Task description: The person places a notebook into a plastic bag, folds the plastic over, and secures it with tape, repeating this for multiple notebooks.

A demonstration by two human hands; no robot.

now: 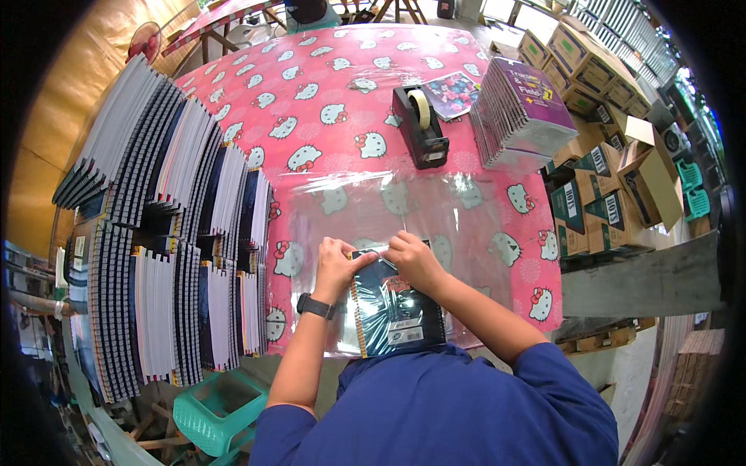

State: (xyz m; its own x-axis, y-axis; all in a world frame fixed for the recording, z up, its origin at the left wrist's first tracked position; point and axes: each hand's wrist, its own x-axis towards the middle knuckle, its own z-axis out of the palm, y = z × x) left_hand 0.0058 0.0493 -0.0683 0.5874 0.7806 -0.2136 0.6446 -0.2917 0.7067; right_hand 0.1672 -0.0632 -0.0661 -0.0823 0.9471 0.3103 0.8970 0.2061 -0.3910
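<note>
A dark spiral notebook point(396, 311) in a clear plastic sleeve lies at the near edge of the pink cat-print table point(326, 85). My left hand point(336, 262), with a black watch on its wrist, and my right hand point(414, 258) both press on the sleeve's folded top edge at the notebook's far end. A sheet of clear plastic wrap point(404, 198) is spread flat on the table just beyond my hands. Farther back stands a black tape dispenser point(420, 124) with a roll of tape.
Rows of spiral notebooks standing on edge point(163, 233) fill the table's left side. A wrapped stack of purple-covered books point(519, 113) sits at the right, with cardboard boxes point(598, 194) beyond it. A green plastic stool point(220, 408) stands below the table.
</note>
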